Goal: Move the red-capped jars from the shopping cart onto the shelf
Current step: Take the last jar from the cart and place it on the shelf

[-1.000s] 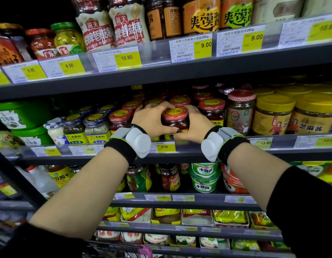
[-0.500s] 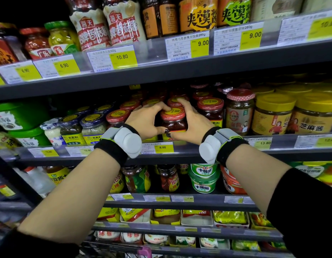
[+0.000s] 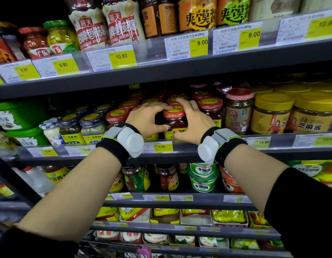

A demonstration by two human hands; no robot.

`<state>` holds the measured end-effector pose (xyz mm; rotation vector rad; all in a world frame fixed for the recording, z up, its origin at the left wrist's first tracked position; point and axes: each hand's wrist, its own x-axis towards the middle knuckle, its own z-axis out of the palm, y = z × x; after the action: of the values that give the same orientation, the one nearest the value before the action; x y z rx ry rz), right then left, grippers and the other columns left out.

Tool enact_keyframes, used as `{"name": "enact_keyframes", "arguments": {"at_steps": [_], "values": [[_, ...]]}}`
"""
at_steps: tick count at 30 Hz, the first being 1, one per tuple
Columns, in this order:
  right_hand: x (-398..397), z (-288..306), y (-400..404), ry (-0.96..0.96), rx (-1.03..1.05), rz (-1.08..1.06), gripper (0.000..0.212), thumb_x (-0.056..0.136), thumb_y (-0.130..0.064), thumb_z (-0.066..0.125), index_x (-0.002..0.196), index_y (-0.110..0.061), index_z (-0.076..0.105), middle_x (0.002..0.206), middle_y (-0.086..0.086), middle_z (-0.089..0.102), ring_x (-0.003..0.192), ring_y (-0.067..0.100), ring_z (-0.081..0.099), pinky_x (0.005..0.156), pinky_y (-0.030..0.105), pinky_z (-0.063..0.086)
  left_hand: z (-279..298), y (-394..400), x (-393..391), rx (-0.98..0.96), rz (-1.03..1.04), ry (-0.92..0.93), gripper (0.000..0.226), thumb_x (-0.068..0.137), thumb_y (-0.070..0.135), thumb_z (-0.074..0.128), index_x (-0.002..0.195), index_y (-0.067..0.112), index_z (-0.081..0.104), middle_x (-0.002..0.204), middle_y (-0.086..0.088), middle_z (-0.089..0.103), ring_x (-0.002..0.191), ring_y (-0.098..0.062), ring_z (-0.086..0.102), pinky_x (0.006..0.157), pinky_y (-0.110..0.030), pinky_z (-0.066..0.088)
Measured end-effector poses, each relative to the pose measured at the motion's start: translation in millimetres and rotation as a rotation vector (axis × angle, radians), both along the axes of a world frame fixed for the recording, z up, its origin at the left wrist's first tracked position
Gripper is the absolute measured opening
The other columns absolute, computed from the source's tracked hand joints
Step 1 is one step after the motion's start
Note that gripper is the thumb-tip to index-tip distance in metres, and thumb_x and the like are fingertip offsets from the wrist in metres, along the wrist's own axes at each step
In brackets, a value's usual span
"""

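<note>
At the front edge of the middle shelf [image 3: 180, 155], directly above the 8.50 price tag [image 3: 161, 146], a red-capped jar [image 3: 175, 121] is standing upright with both hands closed around it. The left hand [image 3: 148, 120] is gripping the jar's left side, its fingers curling over toward the cap and its thumb low against the glass. The right hand [image 3: 194, 121] is gripping the right side, with the thumb crossing the yellow label near the base and the fingers [image 3: 182, 102] reaching over the cap toward the jar behind. Neither hand is spread wide; both are holding the jar.

Matching red-capped jars [image 3: 210, 107] are standing in rows behind and to either side of it, filling this section toward the back of the shelf. Blue-capped jars [image 3: 92, 123] are sitting further toward the left end, and yellow-lidded tubs [image 3: 271, 112] toward the right end. A grey wrist device [image 3: 130, 140] is strapped on each forearm.

Assessment: the held jar appears to be resting on the shelf, at the front of its column, so this placement is judged nearly complete, with only the release outstanding. Only a sliver of the shopping cart [image 3: 142, 251] is showing at the bottom edge of the view, and its contents are hidden, so the number of jars remaining to move cannot be told. How many of the shelved jars came from the cart cannot be told either
</note>
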<state>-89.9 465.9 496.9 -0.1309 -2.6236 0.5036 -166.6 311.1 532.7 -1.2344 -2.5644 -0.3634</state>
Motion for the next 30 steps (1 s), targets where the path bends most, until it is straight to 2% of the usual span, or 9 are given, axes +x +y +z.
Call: {"name": "enact_keyframes", "arguments": {"at_steps": [8,13,19,30], "values": [[1.1,-4.5,2.2,0.036,0.071,-0.007,0.086,0.074,-0.047,0.064,0.147,-0.037,0.018,0.144,-0.003,0.029,0.106,0.026,0.060,0.078,0.032,0.048,-0.4,3.6,-2.0,-0.020,0.011,0.015,0.063,0.078,0.041,0.067,0.136,0.036,0.042,0.144,0.011,0.044,0.134,-0.021,0.037,0.108,-0.042,0.034],[2.0,-4.8,2.9,0.052,0.039,0.000,0.075,0.074,-0.045,0.066,0.139,-0.030,0.034,0.142,-0.004,0.031,0.104,0.025,0.060,0.082,0.035,0.050,0.4,2.6,-1.2,0.016,0.001,-0.009,0.063,0.076,0.041,0.070,0.133,0.037,0.045,0.140,0.011,0.049,0.132,-0.020,0.039,0.107,-0.042,0.036],[2.7,-5.0,2.7,0.070,0.053,-0.020,0.073,0.073,-0.045,0.065,0.138,-0.028,0.035,0.139,-0.003,0.033,0.102,0.027,0.060,0.083,0.036,0.050,-0.5,2.8,-0.8,-0.002,0.020,0.005,0.063,0.077,0.046,0.068,0.134,0.041,0.041,0.139,0.010,0.050,0.131,-0.020,0.039,0.106,-0.041,0.036],[2.8,-4.8,1.6,0.056,0.068,-0.037,0.074,0.076,-0.045,0.063,0.141,-0.028,0.031,0.142,-0.002,0.031,0.105,0.028,0.060,0.084,0.036,0.050,-4.6,4.0,3.1,-0.101,0.044,0.134,0.064,0.084,0.047,0.057,0.141,0.040,0.029,0.148,0.013,0.037,0.137,-0.017,0.032,0.115,-0.040,0.016]]}}
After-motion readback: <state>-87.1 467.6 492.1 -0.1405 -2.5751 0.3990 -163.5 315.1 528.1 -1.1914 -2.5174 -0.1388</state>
